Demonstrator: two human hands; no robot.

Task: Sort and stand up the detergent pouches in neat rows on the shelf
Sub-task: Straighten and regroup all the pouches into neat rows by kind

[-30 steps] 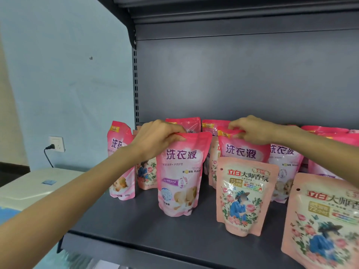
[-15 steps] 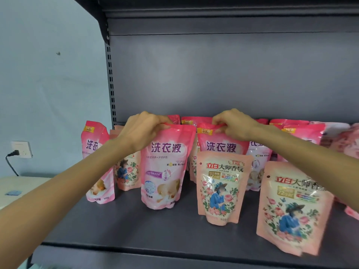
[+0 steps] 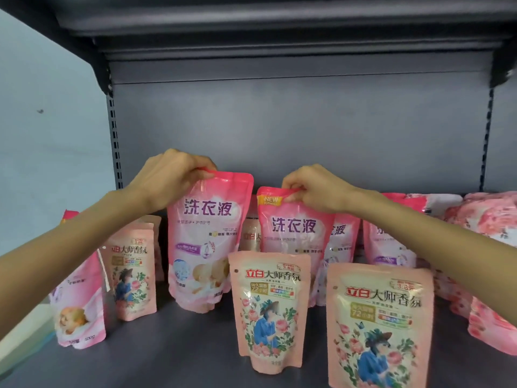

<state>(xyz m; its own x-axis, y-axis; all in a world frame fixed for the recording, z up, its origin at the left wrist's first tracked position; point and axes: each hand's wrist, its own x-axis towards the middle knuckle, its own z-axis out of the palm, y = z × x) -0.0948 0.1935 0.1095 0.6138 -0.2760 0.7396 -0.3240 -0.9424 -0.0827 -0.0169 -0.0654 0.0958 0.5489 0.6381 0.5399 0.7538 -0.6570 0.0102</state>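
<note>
My left hand [image 3: 167,180] pinches the top edge of a bright pink detergent pouch [image 3: 207,247] with purple lettering, held upright with its base on the dark shelf [image 3: 173,357]. My right hand [image 3: 316,189] grips the top of a second bright pink pouch [image 3: 293,228] marked NEW, upright just right of the first. Two pale pink floral pouches [image 3: 270,312] [image 3: 377,326] stand in front, the left one hiding the second pouch's lower part. Another floral pouch [image 3: 133,270] and a bright pink pouch [image 3: 79,312] stand at the left, partly behind my left forearm.
More bright pink pouches [image 3: 389,245] stand behind my right forearm. Rose-patterned packs [image 3: 486,264] are stacked at the far right. The grey back panel [image 3: 279,130] and an upper shelf [image 3: 279,32] close in the space. A pale blue wall [image 3: 50,141] lies left.
Both hands have risen a little with their pouches, the left one more. The camera has swung right and nearer, bringing the rose-patterned packs into view.
</note>
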